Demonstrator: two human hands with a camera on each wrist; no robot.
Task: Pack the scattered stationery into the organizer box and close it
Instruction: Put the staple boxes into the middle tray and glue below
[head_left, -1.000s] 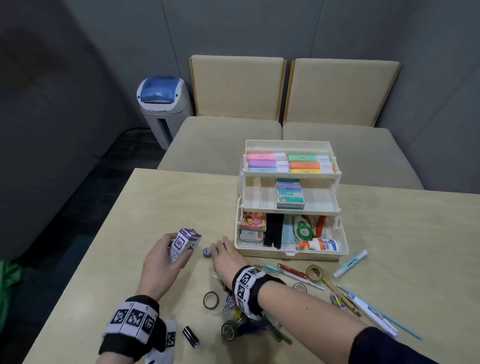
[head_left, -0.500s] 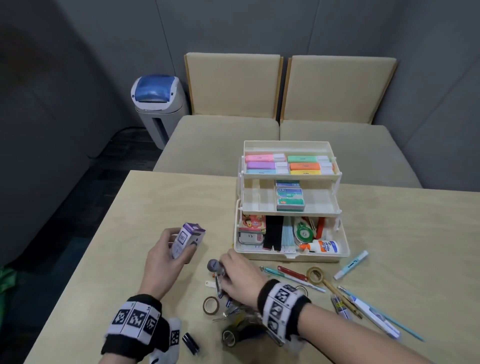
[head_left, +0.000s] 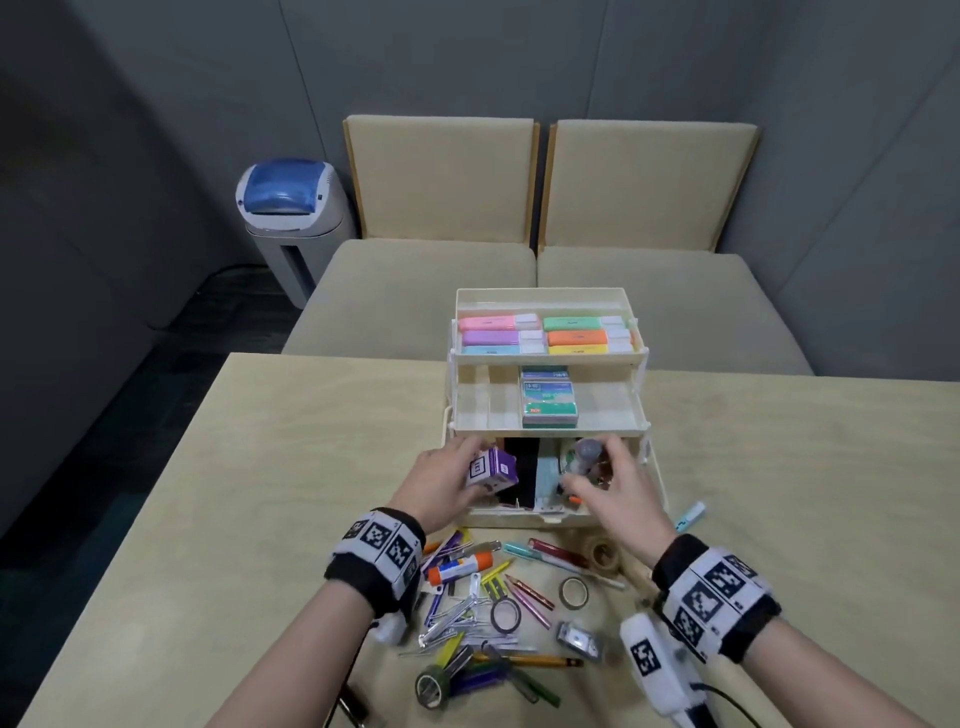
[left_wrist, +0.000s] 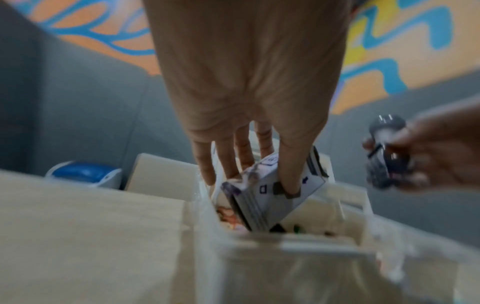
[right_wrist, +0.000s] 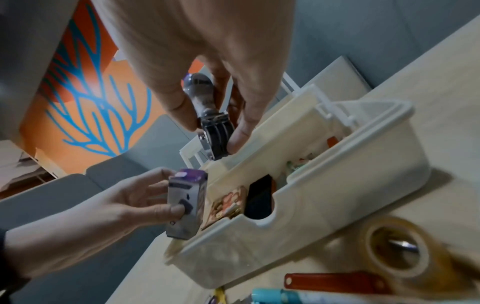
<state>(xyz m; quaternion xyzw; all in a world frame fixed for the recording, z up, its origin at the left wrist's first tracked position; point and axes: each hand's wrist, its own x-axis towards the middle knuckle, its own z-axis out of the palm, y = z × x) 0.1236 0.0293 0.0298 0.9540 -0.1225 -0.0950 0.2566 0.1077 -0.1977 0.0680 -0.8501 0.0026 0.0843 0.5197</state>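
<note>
The cream organizer box (head_left: 550, 514) (right_wrist: 324, 207) stands open on the table with its two upper trays fanned back. My left hand (head_left: 441, 480) (left_wrist: 246, 164) grips a small purple and white carton (head_left: 492, 469) (left_wrist: 275, 191) (right_wrist: 185, 205), tilted over the left end of the bottom compartment. My right hand (head_left: 605, 480) (right_wrist: 207, 115) pinches a grey-handled date stamp (head_left: 587, 457) (right_wrist: 211, 121) (left_wrist: 387, 150) above the compartment's right part. Highlighters (head_left: 545, 335) fill the top tray; staple boxes (head_left: 548, 402) sit in the middle tray.
Loose pens, pencils, clips, a glue stick (head_left: 460, 568) and tape rolls (head_left: 574, 592) (right_wrist: 397, 255) lie on the table in front of the box. A light blue pen (head_left: 691, 516) lies right of it. Beige seats and a shredder bin (head_left: 291, 223) stand behind the table.
Both hands moved from the table left of the box up over its bottom compartment. The right hand picked up the stamp; the left carried the carton along. The view shifted toward the box.
</note>
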